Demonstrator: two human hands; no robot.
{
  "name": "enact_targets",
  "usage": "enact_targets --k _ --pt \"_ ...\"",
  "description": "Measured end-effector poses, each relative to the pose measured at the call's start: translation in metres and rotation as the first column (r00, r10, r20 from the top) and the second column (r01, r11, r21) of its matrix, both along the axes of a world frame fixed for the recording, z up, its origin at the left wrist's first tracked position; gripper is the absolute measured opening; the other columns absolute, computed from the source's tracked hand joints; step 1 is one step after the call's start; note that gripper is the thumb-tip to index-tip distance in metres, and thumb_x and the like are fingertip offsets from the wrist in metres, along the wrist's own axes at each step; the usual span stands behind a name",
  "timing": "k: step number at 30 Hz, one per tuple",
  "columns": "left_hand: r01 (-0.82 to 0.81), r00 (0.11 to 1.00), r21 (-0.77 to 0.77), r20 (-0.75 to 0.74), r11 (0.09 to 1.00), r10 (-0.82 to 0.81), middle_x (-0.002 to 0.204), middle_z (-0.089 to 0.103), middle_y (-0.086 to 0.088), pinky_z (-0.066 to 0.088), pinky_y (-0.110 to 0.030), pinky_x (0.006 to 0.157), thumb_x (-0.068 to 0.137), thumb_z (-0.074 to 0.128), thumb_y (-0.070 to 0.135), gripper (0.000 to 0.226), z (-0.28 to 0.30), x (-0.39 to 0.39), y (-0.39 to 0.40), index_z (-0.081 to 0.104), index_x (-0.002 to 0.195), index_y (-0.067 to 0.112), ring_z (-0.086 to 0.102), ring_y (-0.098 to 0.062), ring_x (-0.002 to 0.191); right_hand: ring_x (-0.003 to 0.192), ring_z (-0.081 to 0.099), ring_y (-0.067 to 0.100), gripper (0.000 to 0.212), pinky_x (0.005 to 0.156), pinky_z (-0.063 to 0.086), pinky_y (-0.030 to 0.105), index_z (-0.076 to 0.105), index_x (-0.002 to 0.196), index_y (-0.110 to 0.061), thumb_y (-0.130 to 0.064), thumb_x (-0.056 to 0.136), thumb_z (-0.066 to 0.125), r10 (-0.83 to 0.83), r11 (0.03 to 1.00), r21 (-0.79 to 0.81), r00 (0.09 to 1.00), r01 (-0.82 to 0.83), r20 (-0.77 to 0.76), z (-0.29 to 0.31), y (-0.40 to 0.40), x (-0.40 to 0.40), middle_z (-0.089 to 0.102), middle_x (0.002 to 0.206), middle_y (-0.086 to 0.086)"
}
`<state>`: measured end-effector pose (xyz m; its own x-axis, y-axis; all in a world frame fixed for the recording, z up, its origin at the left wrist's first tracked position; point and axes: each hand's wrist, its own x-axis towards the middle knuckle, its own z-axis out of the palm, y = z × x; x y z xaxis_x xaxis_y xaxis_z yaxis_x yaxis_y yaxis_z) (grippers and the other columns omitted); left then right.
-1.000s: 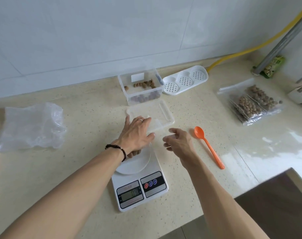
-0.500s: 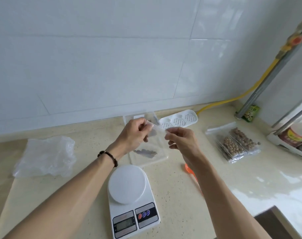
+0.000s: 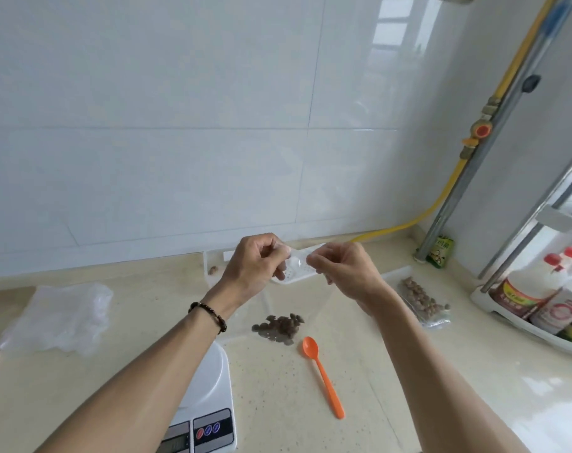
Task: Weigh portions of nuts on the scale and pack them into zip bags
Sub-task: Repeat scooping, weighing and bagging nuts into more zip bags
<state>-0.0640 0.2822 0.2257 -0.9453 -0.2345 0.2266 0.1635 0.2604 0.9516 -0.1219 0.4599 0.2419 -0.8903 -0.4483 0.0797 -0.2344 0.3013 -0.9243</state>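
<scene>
A clear zip bag (image 3: 314, 305) hangs upright in the air between my hands, with a portion of brown nuts (image 3: 278, 326) at its bottom. My left hand (image 3: 256, 268) pinches the bag's top edge at the left. My right hand (image 3: 341, 269) pinches the same edge at the right. The white scale (image 3: 209, 397) stands at the near edge, partly under my left forearm, its platter bare. A clear nut container (image 3: 212, 266) sits at the back, mostly hidden behind my left hand.
An orange spoon (image 3: 323, 376) lies right of the scale. Filled nut bags (image 3: 423, 302) lie at the right. A pile of empty bags (image 3: 57, 317) is at the left. A white perforated lid (image 3: 294, 276) lies behind my hands. A rack of bottles (image 3: 546, 299) stands at far right.
Both hands lifted the bag with nuts off the scale and raised it toward the wall. The camera tilted up, so the counter sits lower in view.
</scene>
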Motion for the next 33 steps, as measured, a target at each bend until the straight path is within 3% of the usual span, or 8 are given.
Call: enact_targets --k 4,10,17,22,28,33 --pt "0.066 0.996 -0.084 0.067 0.994 -0.061 0.054 0.055 0.003 0.049 -0.026 0.054 0.093 0.065 0.022 0.020 0.005 -0.005 0.029 0.067 0.074 0.015 0.053 -0.011 0.050 0.047 0.038 0.005 0.028 0.048 0.033 0.019 0.062 0.060 -0.015 -0.018 0.087 0.070 0.056 0.992 0.123 0.988 -0.038 -0.144 0.004 0.021 -0.006 0.046 0.052 -0.009" --pt "-0.035 0.999 -0.136 0.027 0.990 0.039 0.052 0.051 0.009 0.045 -0.029 0.052 0.094 0.062 0.019 0.021 0.005 -0.022 0.060 0.063 0.073 0.016 0.048 -0.010 0.049 0.055 0.054 0.011 0.022 0.056 0.047 0.027 0.067 0.071 -0.007 -0.017 0.091 0.068 0.009 0.985 -0.172 0.997 0.004 0.078 -0.008 0.059 -0.022 0.064 0.062 0.000" --pt "0.093 0.991 -0.094 0.109 0.991 -0.083 0.063 0.065 0.008 0.046 -0.017 0.054 0.088 0.071 0.015 0.013 0.005 -0.039 0.076 0.070 0.077 0.008 0.061 -0.008 0.057 0.050 0.050 0.006 0.027 0.051 0.044 0.024 0.065 0.065 -0.017 -0.022 0.091 0.069 -0.026 0.999 0.025 0.993 0.029 -0.116 -0.013 0.081 -0.044 0.059 0.053 -0.010" --pt "0.062 0.996 -0.027 0.071 0.998 -0.060 0.063 0.064 0.005 0.047 -0.020 0.055 0.089 0.070 0.011 0.010 -0.004 -0.062 0.078 0.071 0.080 0.005 0.058 -0.008 0.056 0.063 0.058 0.013 0.021 0.060 0.047 0.026 0.072 0.070 -0.013 -0.015 0.091 0.068 -0.003 0.976 -0.216 0.991 0.031 0.130 -0.021 0.083 -0.056 0.069 0.068 0.004" --pt "0.105 0.978 0.085 0.172 0.991 -0.118 0.070 0.068 -0.003 0.053 -0.027 0.062 0.090 0.067 0.013 0.014 -0.013 -0.093 0.069 0.071 0.086 0.000 0.063 -0.015 0.063 0.062 0.057 0.014 0.019 0.063 0.048 0.025 0.075 0.074 -0.011 -0.010 0.091 0.066 -0.108 0.983 -0.144 0.993 0.115 0.057 -0.027 0.081 -0.084 0.069 0.066 0.006" --pt "0.088 0.983 0.063 0.159 0.994 -0.097 0.068 0.066 -0.005 0.051 -0.023 0.058 0.090 0.068 0.009 0.013 -0.021 -0.111 0.055 0.069 0.083 -0.002 0.062 -0.012 0.058 0.062 0.056 0.017 0.019 0.066 0.047 0.031 0.072 0.070 -0.010 -0.010 0.088 0.069 -0.126 0.956 -0.236 0.972 0.172 0.201 -0.033 0.077 -0.101 0.067 0.067 0.008"
